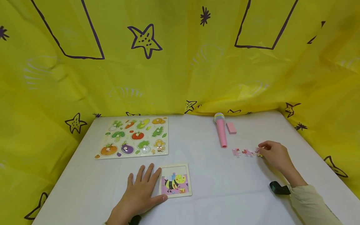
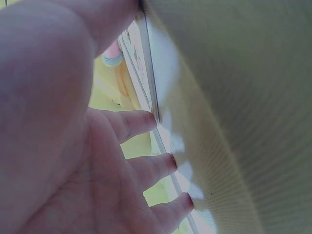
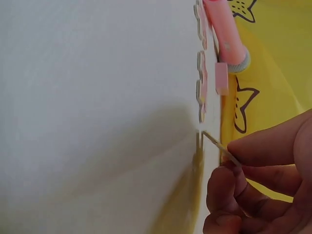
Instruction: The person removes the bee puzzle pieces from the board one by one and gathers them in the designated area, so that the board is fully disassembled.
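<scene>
A small square wooden puzzle frame (image 1: 189,184) lies near the front middle of the table, with a bee picture partly filled in and its top strip bare. Beside its left edge my left hand (image 1: 142,190) rests with fingers spread, thumb and forefinger touching or very close to the frame. Over on the right, my right hand (image 1: 275,156) pinches a thin puzzle piece (image 3: 222,147) between thumb and fingers; the piece is tilted, its lower edge close to the table. Left of that hand lie two loose pink puzzle pieces (image 1: 236,152), (image 1: 247,153) in a row.
A vegetable knob puzzle board (image 1: 152,151) lies at the back left. A pink toy microphone (image 1: 221,132) and a pink block (image 1: 231,128) sit at the back, right of the middle. A yellow patterned cloth (image 1: 174,78) hangs behind and beside the white table (image 1: 213,181).
</scene>
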The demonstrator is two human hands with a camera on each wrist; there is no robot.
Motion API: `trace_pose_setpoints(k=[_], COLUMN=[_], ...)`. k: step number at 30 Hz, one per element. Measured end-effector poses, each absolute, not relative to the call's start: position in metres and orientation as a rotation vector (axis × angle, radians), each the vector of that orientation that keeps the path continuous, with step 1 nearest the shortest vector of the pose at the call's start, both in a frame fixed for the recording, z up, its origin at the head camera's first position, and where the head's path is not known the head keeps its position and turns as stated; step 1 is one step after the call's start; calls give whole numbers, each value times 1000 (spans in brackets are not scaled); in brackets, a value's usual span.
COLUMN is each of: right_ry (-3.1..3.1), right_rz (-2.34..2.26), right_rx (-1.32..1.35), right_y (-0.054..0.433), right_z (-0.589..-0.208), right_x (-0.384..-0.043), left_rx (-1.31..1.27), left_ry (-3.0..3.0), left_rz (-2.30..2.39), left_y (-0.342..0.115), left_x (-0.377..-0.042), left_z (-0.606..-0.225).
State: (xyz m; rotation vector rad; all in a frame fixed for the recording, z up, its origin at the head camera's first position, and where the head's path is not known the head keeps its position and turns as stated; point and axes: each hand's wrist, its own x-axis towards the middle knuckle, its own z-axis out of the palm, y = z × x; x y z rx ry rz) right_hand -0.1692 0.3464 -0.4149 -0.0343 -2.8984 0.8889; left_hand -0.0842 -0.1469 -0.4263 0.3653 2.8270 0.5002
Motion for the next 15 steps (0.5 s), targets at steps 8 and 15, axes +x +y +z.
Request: trace_pose_setpoints(k=[8,15], right_ry=[-2884,-2921], right_rz=[794,771], right_rx=[74,82], right_y=[352,352], right_z=[-419,-420], right_x=[-168,-169], left_rx=[367,376], left_ry=[2833,2835], left_rz=[490,487], left_y=[-147,-147], left_x=[-84,-84], left_z=[-426,-424])
